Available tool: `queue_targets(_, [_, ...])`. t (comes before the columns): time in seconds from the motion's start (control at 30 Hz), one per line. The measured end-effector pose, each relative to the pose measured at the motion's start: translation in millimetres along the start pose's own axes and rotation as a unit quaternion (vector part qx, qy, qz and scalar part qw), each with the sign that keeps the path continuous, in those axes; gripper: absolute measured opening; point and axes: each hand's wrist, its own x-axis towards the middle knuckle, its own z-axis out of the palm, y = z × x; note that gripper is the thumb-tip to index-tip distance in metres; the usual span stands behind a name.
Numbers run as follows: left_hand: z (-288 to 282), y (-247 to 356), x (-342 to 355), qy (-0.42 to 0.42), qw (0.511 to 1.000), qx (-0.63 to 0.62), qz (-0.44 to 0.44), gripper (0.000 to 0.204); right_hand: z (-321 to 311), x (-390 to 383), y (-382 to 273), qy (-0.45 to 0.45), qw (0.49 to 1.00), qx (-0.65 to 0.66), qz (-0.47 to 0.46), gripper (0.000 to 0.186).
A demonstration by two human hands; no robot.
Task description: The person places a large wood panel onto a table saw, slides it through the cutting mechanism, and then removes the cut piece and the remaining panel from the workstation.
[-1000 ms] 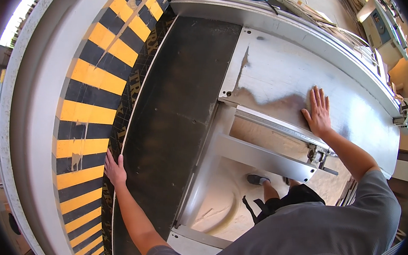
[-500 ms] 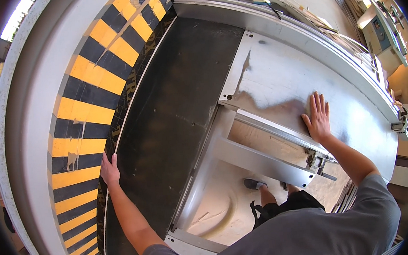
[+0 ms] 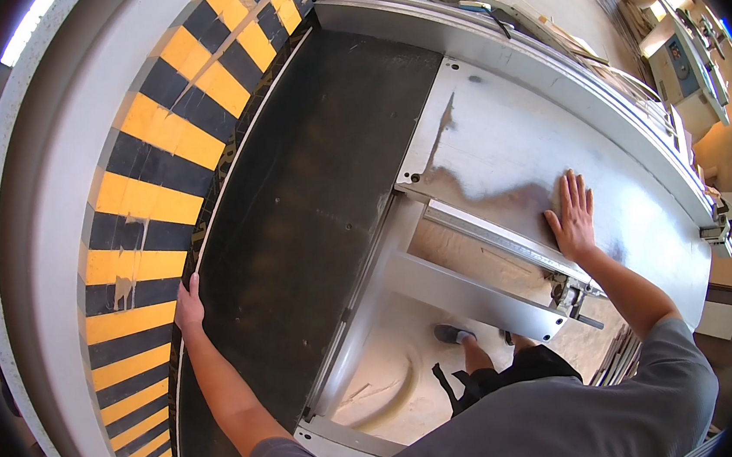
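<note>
My left hand [image 3: 188,307] lies at the pale edge of a dark panel with yellow print [image 3: 226,159], which shows as a narrow band beside the striped beam. Its fingers reach forward and partly drop out of sight by the beam, while the thumb stands against the pale edge. A long black tabletop [image 3: 292,183] spreads to the right of this hand. My right hand [image 3: 573,216] rests flat, fingers stretched, on a bare metal plate [image 3: 497,130] with nothing held.
A yellow-and-black striped beam [image 3: 150,195] curves along the left. The long metal fence [image 3: 526,62] crosses the far side. Below the plate, a metal frame [image 3: 476,293] with a clamp-like fitting [image 3: 570,296] spans an opening above the dusty floor. Machines stand at the far right.
My left hand has shifted slightly left with the panel's pale edge, and the printed band beside the striped beam is narrower. My right hand stays on the plate.
</note>
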Motion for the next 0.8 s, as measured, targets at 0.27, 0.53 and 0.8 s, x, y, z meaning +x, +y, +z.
queue_targets(0.27, [-10, 44, -38, 0.097, 0.98, -0.05, 0.167, 0.061, -21, -5, -6, -0.035, 0.999, -0.002, -0.003, 0.082])
queue_targets(0.53, [-18, 178, -154, 0.06, 0.891, -0.144, 0.426, 0.069, -60, 32, -25, -0.006, 0.999, 0.03, -0.025, 0.083])
queue_targets(0.8, [-4, 81, -327, 0.065, 0.942, -0.132, 0.302, 0.062, -62, 25, -17, 0.03, 0.995, 0.09, -0.04, 0.079])
